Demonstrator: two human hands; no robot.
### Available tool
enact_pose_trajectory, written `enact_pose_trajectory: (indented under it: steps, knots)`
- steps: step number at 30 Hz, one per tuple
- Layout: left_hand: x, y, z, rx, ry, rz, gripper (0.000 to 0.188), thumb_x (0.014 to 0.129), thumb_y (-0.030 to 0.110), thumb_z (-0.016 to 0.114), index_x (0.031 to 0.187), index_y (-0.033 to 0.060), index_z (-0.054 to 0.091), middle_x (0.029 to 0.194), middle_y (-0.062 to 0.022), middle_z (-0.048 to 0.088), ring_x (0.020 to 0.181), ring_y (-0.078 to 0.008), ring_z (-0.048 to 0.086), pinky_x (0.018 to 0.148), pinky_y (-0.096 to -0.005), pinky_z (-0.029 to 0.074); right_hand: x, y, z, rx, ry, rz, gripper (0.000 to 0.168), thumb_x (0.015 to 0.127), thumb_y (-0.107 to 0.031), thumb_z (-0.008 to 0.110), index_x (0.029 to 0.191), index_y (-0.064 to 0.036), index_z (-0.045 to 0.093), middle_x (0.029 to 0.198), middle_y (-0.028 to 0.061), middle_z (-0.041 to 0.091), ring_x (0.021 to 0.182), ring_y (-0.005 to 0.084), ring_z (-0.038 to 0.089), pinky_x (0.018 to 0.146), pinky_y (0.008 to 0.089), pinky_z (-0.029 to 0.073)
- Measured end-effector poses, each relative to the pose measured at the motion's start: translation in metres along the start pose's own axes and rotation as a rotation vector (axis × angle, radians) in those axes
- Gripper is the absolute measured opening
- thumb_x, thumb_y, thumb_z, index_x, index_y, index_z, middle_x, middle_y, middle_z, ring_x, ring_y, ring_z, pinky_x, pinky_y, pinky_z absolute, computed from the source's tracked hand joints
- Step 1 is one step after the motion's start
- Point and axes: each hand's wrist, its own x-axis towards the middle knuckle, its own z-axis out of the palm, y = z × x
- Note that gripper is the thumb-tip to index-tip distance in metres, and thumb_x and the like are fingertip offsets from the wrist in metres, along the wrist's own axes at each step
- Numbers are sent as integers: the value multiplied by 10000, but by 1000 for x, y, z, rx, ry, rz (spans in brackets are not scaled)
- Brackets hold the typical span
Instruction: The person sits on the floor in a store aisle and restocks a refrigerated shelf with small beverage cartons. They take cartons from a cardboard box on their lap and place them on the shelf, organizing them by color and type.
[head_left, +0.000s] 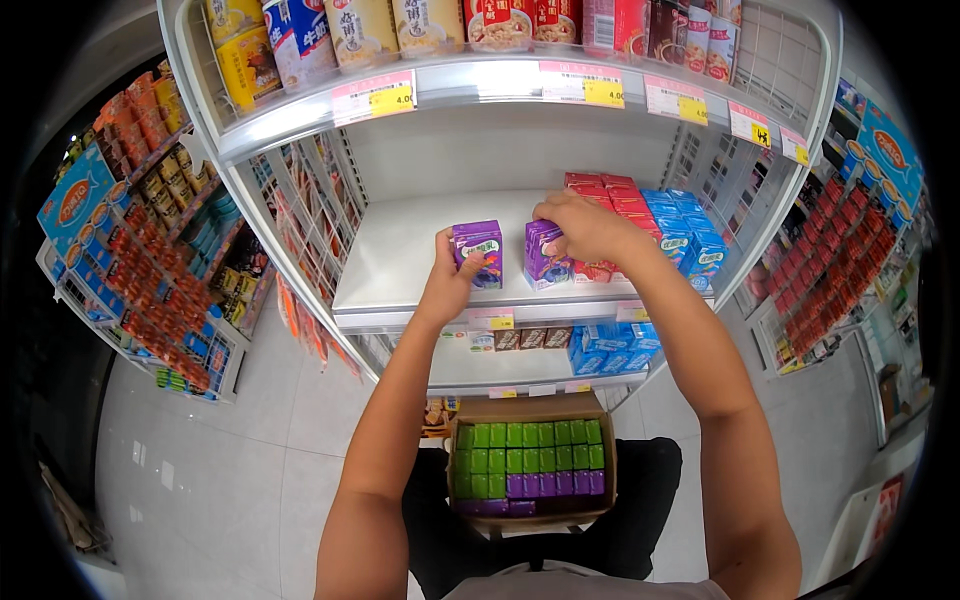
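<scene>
In the head view, my left hand (452, 279) grips a purple drink carton (480, 253) from its left side, over the front of the white shelf (390, 262). My right hand (574, 225) has its fingers on another purple drink carton (546, 259), upright at the left of the red cartons (592, 271). A gap lies between the two purple cartons. Rows of blue cartons (679, 244) stand to the right of the red ones. An open cardboard box (457, 480) between my knees holds green cartons (531, 457) and purple cartons (555, 484).
Above is a shelf with cans (431, 26) and price tags along its edge. The lower shelf holds brown cartons (532, 338) and blue packs (611, 349). Wire side panels (307, 202) bound the shelves. Snack racks (161, 300) stand at left and right.
</scene>
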Motion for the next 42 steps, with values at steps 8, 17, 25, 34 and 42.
enact_pose_trajectory:
  steps: [8, 17, 25, 34, 42]
  knots:
    - [0, 0, -3, 31, 17, 3, 458, 996, 167, 555, 1342, 19, 293, 1189, -128, 565, 1071, -172, 563, 943, -323, 467, 4, -11, -12, -133, -83, 131, 451, 764, -188, 778, 1159, -16, 645, 1108, 153, 656, 1096, 332, 599, 967, 424, 447]
    - [6, -4, -2, 91, 24, -45, 440, 970, 138, 595, 1292, 11, 324, 1153, -148, 604, 1036, -200, 605, 914, -331, 484, -37, -13, -18, -44, 579, -26, 338, 836, -188, 723, 1109, -1, 654, 1026, 158, 665, 1040, 325, 612, 936, 407, 462]
    - [68, -4, 30, 393, 6, -133, 453, 924, 182, 652, 1172, -40, 343, 1127, -230, 617, 1043, -296, 634, 898, -377, 494, -182, -63, 138, 608, 737, 318, 57, 867, -16, 614, 921, 0, 626, 878, 122, 662, 820, 227, 649, 764, 323, 508]
    - [104, -5, 46, -298, -200, -513, 475, 908, 284, 541, 1292, 28, 427, 1176, -113, 582, 1127, -231, 493, 1031, -405, 354, -321, -115, 279, 829, 167, 614, 159, 862, -62, 643, 1006, 4, 654, 890, 173, 673, 791, 299, 668, 706, 358, 525]
    - [115, -14, 63, -251, -282, -561, 447, 986, 407, 446, 1307, 100, 500, 1304, -83, 568, 1250, -210, 465, 1105, -422, 262, -339, -105, 301, 836, 120, 588, 166, 872, -116, 645, 989, 2, 652, 905, 190, 672, 810, 327, 671, 711, 393, 525]
